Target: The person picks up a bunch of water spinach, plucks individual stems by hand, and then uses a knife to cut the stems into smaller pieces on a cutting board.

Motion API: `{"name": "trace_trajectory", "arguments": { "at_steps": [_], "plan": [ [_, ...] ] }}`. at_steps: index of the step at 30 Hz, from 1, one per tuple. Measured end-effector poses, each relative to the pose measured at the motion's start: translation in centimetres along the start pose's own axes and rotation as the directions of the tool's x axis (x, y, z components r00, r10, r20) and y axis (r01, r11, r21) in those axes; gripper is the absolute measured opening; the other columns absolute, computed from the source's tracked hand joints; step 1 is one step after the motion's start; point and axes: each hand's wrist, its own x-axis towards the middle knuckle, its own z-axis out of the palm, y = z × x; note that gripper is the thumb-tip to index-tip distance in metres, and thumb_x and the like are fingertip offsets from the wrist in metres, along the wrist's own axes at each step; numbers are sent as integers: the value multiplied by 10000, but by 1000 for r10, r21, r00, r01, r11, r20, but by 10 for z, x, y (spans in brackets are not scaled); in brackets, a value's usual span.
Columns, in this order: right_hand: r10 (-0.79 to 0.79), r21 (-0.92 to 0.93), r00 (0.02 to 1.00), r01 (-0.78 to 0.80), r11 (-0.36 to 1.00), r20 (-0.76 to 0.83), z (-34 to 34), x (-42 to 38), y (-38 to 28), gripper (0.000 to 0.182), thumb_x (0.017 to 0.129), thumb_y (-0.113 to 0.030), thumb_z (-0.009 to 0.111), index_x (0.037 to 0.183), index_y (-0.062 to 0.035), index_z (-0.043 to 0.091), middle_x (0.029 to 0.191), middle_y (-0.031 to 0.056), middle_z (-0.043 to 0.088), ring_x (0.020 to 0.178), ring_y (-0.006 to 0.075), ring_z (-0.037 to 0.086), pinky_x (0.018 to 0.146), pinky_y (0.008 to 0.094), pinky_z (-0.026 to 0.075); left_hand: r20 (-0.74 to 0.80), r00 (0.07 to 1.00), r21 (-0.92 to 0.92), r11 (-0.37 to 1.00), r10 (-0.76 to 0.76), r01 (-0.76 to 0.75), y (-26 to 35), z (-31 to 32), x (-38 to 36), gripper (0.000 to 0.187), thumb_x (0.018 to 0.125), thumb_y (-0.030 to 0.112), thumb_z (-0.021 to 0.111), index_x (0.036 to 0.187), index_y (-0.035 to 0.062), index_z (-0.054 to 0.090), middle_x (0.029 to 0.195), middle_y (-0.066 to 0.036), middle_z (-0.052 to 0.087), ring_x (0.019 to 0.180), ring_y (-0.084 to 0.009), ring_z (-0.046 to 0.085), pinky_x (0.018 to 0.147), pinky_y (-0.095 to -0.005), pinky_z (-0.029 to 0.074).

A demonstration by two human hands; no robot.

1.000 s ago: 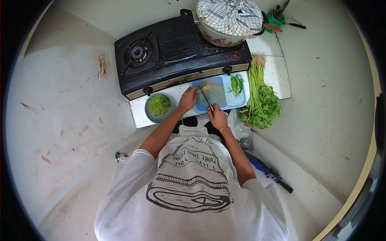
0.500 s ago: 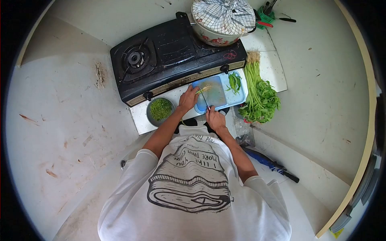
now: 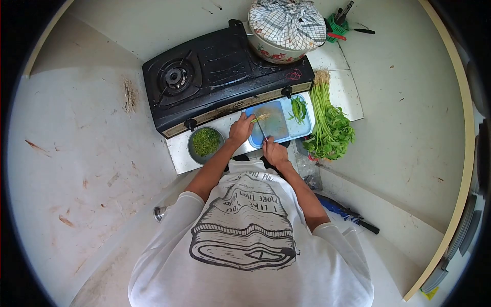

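Observation:
My left hand (image 3: 241, 129) is closed on a few thin green stems with pale, root-like ends (image 3: 263, 117), which lie over the cutting board (image 3: 276, 118). That board sits at the left side of a blue tray (image 3: 309, 124). In my right hand (image 3: 276, 153) is a knife (image 3: 262, 132), its blade pointing away from me and lying against the stems, close to my left fingertips. Several loose green pieces (image 3: 298, 109) rest at the tray's right side. Left of my left forearm stands a grey bowl (image 3: 191, 152) of finely chopped greens (image 3: 206, 140).
A black gas stove (image 3: 222, 66) stands behind the tray, bearing a flowered pot (image 3: 279, 53) covered with a checked cloth (image 3: 287, 23). Rooted leafy greens (image 3: 327, 123) lie to the right. A green basket (image 3: 337, 25) holds utensils. A blue umbrella (image 3: 342, 211) lies lower right.
The whole view has shifted slightly. Both hands stay at the board, with the knife still against the stems; no object has clearly moved.

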Motion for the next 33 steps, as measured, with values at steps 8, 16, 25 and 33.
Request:
{"name": "trace_trajectory", "arguments": {
  "at_steps": [8, 16, 25, 33],
  "plan": [
    [25, 11, 999, -25, 1000, 28, -4, 25, -10, 371, 1052, -349, 451, 1054, 19, 501, 797, 275, 720, 745, 463, 727, 690, 549, 594, -8, 1000, 20, 1000, -4, 4, 4, -1, -1, 247, 967, 201, 607, 1212, 178, 588, 1102, -175, 571, 836, -433, 687, 699, -542, 584],
    [32, -6, 998, -32, 999, 53, -5, 1, 0, 377, 1050, -351, 464, 1066, 24, 505, 797, 295, 711, 751, 476, 718, 700, 556, 586, -34, 999, 53, 999, -1, 3, 7, 0, -5, 225, 970, 203, 595, 1194, 176, 597, 1107, -163, 572, 806, -428, 693, 696, -540, 585],
    [38, -8, 998, -38, 999, 43, -6, 21, -12, 395, 1059, -366, 439, 1067, 23, 507, 805, 283, 719, 756, 458, 729, 707, 545, 593, -31, 999, 22, 1000, -10, 10, 1, 6, -4, 209, 977, 199, 581, 1185, 198, 605, 1111, -159, 565, 815, -429, 688, 705, -545, 579],
    [61, 16, 995, -63, 998, 80, -5, 5, -4, 402, 1063, -370, 427, 1087, 23, 505, 855, 317, 713, 806, 493, 716, 751, 556, 584, -11, 1000, 30, 999, -11, 12, 6, 1, -4, 252, 984, 199, 584, 1232, 158, 605, 1105, -179, 566, 857, -423, 677, 722, -541, 570]
  ]
}}
